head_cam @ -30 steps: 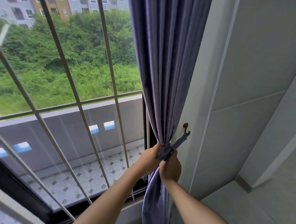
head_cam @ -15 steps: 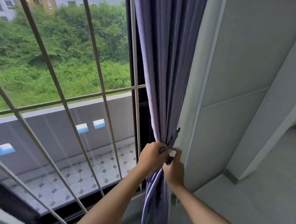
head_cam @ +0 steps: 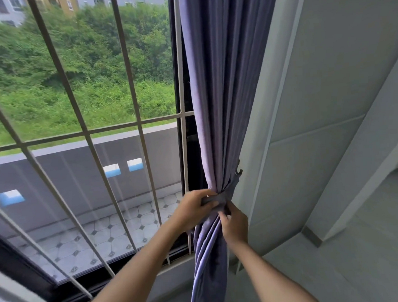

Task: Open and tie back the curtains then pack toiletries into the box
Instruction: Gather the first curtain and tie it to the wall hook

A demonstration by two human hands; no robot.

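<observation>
Hands work best close: left hand [head_cam: 193, 209] pinches the tie-back [head_cam: 216, 199] around the curtain [head_cam: 223, 102]; right hand [head_cam: 233, 225] grips beneath, snugging evenly.

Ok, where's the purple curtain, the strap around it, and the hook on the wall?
purple curtain [head_cam: 222, 90]: head view, on the hanging folds.
tieback strap [head_cam: 220, 197]: head view, on the band round the gathered cloth.
wall hook [head_cam: 239, 171]: head view, on its tip.
</observation>
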